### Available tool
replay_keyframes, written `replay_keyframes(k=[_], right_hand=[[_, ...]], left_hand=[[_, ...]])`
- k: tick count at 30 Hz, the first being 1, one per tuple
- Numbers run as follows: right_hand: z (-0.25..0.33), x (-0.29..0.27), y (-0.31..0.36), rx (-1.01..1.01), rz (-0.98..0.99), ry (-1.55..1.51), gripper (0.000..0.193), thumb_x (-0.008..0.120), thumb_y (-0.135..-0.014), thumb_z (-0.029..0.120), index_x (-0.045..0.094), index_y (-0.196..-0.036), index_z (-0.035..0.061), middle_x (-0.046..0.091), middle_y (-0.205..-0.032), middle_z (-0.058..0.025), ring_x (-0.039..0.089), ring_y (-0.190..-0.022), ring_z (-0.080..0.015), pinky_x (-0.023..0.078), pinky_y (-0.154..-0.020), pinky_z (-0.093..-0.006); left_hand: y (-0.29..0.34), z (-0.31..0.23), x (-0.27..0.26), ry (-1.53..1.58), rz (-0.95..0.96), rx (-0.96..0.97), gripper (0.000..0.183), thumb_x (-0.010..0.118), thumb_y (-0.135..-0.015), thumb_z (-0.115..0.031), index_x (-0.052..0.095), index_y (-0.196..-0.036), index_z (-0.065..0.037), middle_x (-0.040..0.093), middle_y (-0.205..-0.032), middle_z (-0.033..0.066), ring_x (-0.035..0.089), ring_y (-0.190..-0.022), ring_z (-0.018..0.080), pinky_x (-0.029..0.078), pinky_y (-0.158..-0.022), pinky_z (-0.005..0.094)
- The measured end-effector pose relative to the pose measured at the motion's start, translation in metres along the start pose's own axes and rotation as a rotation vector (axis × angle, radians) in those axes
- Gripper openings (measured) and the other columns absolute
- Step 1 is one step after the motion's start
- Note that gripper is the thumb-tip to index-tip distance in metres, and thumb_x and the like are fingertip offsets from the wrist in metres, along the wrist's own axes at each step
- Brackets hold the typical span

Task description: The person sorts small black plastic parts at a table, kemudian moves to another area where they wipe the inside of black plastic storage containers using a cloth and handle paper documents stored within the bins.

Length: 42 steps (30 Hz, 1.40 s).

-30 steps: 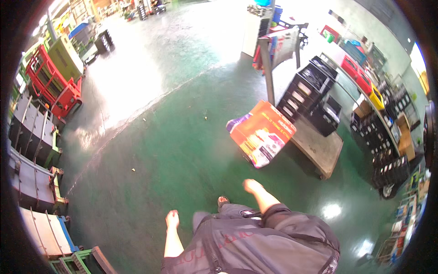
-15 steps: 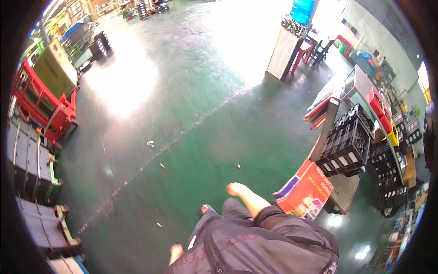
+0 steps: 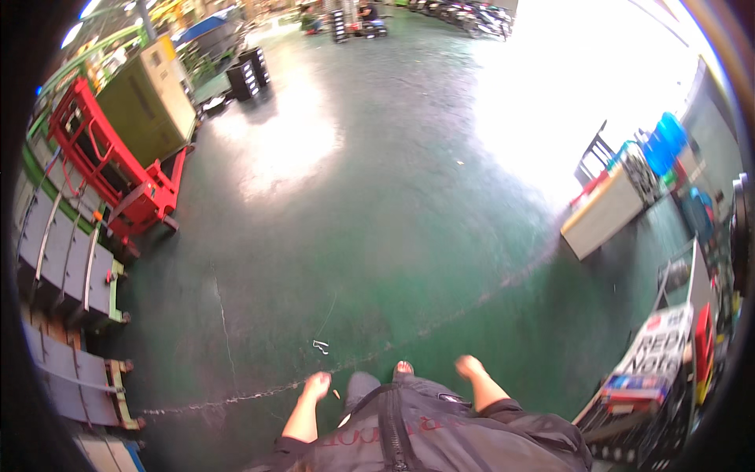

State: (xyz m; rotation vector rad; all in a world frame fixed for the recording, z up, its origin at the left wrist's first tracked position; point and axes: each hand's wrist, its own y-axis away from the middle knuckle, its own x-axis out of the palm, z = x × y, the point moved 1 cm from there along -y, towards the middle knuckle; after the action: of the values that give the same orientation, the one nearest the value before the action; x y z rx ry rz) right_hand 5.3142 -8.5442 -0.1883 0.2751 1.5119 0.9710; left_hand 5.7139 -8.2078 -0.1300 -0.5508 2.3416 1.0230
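My left hand [image 3: 317, 385] hangs low in front of my body, its fingers loosely curled and nothing seen in them. Beneath and beside it on the green floor [image 3: 377, 291] lie a small white scrap [image 3: 320, 345] and a little yellowish bit [image 3: 336, 394]. Off to the other side, my right hand [image 3: 469, 366] is held out over the floor, curled closed, with no object visible in it. Neither hand touches anything. Between them show my grey trouser legs and the toes of one foot [image 3: 403, 368].
At left stand a red hand stacker [image 3: 149, 193], an olive cabinet [image 3: 145, 110] and grey blocks [image 3: 67, 259] on wheeled frames. To the right are a cabinet [image 3: 602, 212] by a blue water bottle [image 3: 664, 145] and a rack [image 3: 649, 354]. Motorbikes [image 3: 472, 17] line the far back.
The view has swung right and forward; the water stand and rack now sit farther right. My left hand has come up into fuller view, and the right rack has slipped toward the lower edge.
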Motion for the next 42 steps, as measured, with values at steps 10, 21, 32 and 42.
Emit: replay_keyframes(k=[10,21,32,42], right_hand=[[0.539,-0.502,-0.321,-0.892,-0.351,-0.544,0.019,0.053,-0.082,0.021,0.062,-0.096,0.0111,0.065,-0.088,-0.0125,0.062,-0.083,-0.0308,0.049,-0.074,-0.0379],[0.386,-0.48,-0.626,-0.232,0.607,0.489,0.025,0.059,-0.071,0.021,0.069,-0.09,0.0102,0.066,-0.097,-0.0105,0.062,-0.092,-0.0293,0.049,-0.081,-0.0405],[0.892,-1.038,-1.044,-0.581,-0.274,-0.239,0.02,0.053,-0.075,0.023,0.063,-0.08,0.0061,0.064,-0.079,-0.0155,0.061,-0.079,-0.0337,0.049,-0.07,-0.0423],[1.204,-1.267,-1.329,-0.776,-0.239,-0.455,0.018,0.055,-0.078,0.016,0.064,-0.089,0.0048,0.065,-0.076,-0.009,0.063,-0.073,-0.0177,0.049,-0.067,-0.0306]], left_hand=[[-0.211,0.059,-0.158,-0.212,0.332,-0.608,0.037,0.042,-0.085,-0.029,0.061,-0.102,-0.004,0.059,-0.108,0.0189,0.056,-0.101,0.0337,0.044,-0.086,0.0428],[-0.905,-0.323,-0.681,0.176,-0.479,0.232,0.026,0.048,-0.089,-0.022,0.061,-0.105,-0.006,0.064,-0.103,0.0129,0.061,-0.095,0.026,0.047,-0.084,0.035],[-1.111,-0.237,-0.658,-0.137,0.051,-0.198,0.035,0.046,-0.08,-0.029,0.064,-0.096,-0.003,0.06,-0.101,0.0218,0.058,-0.095,0.0375,0.046,-0.082,0.0447],[-1.419,-0.195,-0.896,-0.111,0.181,-0.533,0.029,0.043,-0.081,-0.023,0.062,-0.086,-0.001,0.059,-0.098,0.0218,0.056,-0.092,0.0398,0.046,-0.078,0.0469]])
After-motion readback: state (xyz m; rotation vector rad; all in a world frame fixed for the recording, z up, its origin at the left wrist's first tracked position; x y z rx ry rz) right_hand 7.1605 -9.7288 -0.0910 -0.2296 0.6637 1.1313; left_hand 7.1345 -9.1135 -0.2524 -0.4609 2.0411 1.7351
